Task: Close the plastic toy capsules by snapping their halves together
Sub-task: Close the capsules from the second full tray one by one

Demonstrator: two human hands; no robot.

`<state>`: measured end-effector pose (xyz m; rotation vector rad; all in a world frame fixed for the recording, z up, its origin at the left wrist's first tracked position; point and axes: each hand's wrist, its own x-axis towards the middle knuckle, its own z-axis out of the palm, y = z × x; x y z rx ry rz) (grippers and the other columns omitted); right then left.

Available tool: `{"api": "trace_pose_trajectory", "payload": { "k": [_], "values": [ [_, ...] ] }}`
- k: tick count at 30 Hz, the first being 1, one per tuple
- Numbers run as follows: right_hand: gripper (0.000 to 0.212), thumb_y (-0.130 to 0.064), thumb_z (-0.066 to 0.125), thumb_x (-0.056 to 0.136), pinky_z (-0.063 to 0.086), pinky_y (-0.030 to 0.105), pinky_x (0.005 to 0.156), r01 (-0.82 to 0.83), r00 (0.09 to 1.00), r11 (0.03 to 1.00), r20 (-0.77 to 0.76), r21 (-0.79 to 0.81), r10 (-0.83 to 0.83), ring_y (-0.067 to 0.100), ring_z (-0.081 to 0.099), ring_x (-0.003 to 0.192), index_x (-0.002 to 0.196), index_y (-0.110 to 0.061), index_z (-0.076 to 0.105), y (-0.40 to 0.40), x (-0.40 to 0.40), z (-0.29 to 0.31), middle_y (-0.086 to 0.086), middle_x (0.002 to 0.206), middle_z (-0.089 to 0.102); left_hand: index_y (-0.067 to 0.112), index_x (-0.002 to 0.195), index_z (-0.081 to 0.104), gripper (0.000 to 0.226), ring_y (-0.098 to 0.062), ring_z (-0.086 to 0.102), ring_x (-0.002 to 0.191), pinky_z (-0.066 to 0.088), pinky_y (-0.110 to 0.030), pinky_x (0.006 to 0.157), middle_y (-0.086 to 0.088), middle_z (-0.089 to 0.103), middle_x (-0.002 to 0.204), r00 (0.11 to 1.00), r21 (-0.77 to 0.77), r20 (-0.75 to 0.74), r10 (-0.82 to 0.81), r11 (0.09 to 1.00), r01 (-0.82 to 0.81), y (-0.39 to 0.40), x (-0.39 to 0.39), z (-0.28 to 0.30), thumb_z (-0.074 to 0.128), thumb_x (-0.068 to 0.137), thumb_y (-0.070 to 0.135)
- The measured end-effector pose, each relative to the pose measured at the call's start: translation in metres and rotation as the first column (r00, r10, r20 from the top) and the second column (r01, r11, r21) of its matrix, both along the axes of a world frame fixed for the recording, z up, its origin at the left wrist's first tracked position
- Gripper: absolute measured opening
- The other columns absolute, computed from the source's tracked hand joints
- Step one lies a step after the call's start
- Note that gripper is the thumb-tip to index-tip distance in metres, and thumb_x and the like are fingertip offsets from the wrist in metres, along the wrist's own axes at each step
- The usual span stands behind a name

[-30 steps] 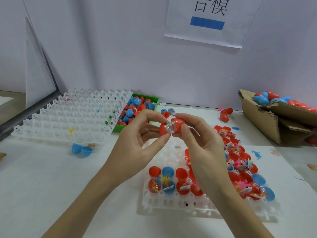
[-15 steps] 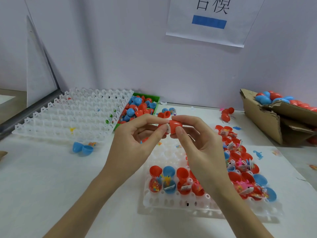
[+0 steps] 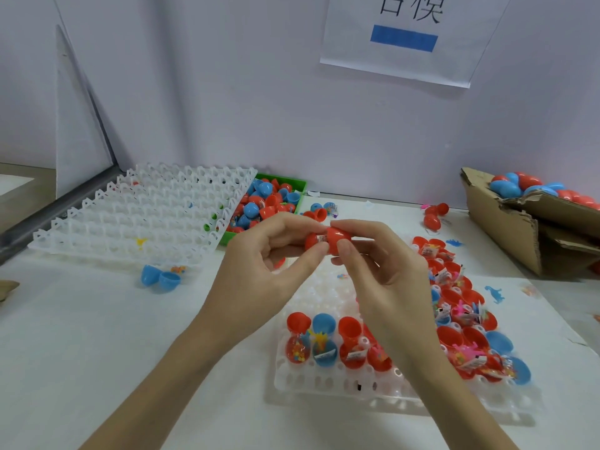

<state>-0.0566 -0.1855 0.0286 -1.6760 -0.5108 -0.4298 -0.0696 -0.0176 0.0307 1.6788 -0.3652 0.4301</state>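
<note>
I note the left hand (image 3: 272, 267) pinching one half of a red capsule (image 3: 328, 240) between thumb and forefinger, and the right hand (image 3: 383, 271) pinching the other half the same way, both raised above the table. A second ago the two halves stood apart with a wrapped toy plainly showing between them; half a second ago the gap was smaller; now the halves meet, and only a sliver of the wrapper shows at the seam. My judgement is that the capsule is at the point of snapping shut, though I cannot tell whether the catch has engaged. The trapped wrapper edge could hold the seam open.

Below the right hand sits the white tray (image 3: 324, 381) with open capsules (image 3: 324, 339), red and blue, each holding a toy and not yet closed. Beyond the left hand lies a second tray (image 3: 130, 216), and behind it a green bin (image 3: 293, 185) of loose halves. Well to the right of the right hand is a cardboard box (image 3: 506, 228) heaped with closed capsules. Much of the batch remains.
</note>
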Motion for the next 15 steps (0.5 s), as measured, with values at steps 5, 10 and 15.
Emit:
{"api": "trace_pose_trajectory", "payload": {
  "k": [5,10,15],
  "values": [
    [0.020,-0.011,0.065,0.098,0.055,0.014,0.080,-0.033,0.999,0.999,-0.006,0.019,0.034,0.015,0.072,0.099,0.115,-0.019,0.071,-0.0031,0.0001,0.0043,-0.002,0.111,0.073,0.021,0.122,0.068,0.038,-0.013,0.076,0.101,0.058,-0.028,0.097,0.011,0.079,0.109,1.000,-0.034,-0.007,-0.017,0.999,0.017,-0.0020,-0.0013,0.0005,0.080,0.088,0.010],
    [0.020,-0.020,0.065,0.096,0.055,0.015,0.082,-0.035,0.999,0.999,-0.005,0.033,0.035,0.015,0.071,0.102,0.115,-0.023,0.070,-0.0020,-0.0004,0.0044,-0.003,0.110,0.074,0.021,0.116,0.077,0.033,-0.013,0.077,0.098,0.058,-0.022,0.091,0.010,0.080,0.105,1.000,-0.059,0.010,-0.002,0.998,0.002,-0.0009,-0.0011,0.0023,0.081,0.085,0.012],
    [0.023,-0.022,0.062,0.097,0.054,0.014,0.086,-0.009,0.998,1.000,0.055,0.000,0.009,0.012,0.069,0.108,0.119,-0.023,0.069,-0.0002,-0.0009,0.0012,-0.004,0.114,0.071,0.020,0.115,0.077,0.032,-0.010,0.077,0.097,0.057,-0.015,0.087,0.010,0.080,0.101,1.000,-0.086,0.018,0.005,0.996,-0.003,-0.0040,-0.0012,0.0012,0.081,0.083,0.014]
  ]
}}
